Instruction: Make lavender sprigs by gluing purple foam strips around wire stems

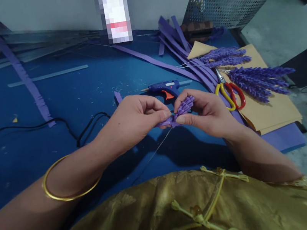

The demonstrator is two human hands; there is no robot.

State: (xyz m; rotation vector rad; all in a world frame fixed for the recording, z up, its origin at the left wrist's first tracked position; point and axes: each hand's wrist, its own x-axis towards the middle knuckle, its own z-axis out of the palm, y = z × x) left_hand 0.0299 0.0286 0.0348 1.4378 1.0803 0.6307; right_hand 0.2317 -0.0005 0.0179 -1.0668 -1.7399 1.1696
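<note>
Both hands meet above the blue table, in front of a blue glue gun [166, 86] with an orange trigger. A small purple flower spike [185, 106] with fringed petals is between them. My right hand [206, 114] pinches the spike near its lower end with thumb and fingers. My left hand [142, 115] pinches the purple strip [168, 122] at the spike's base. From there a thin wire [158, 148] runs down toward the table's near side.
Purple strips [179, 48] lie behind, at the right. Finished purple flower spikes [260, 78] rest on brown paper [279, 110], beside red and yellow scissors [233, 94]. A black cable [38, 123] crosses the left side, near a fringed purple strip [27, 82].
</note>
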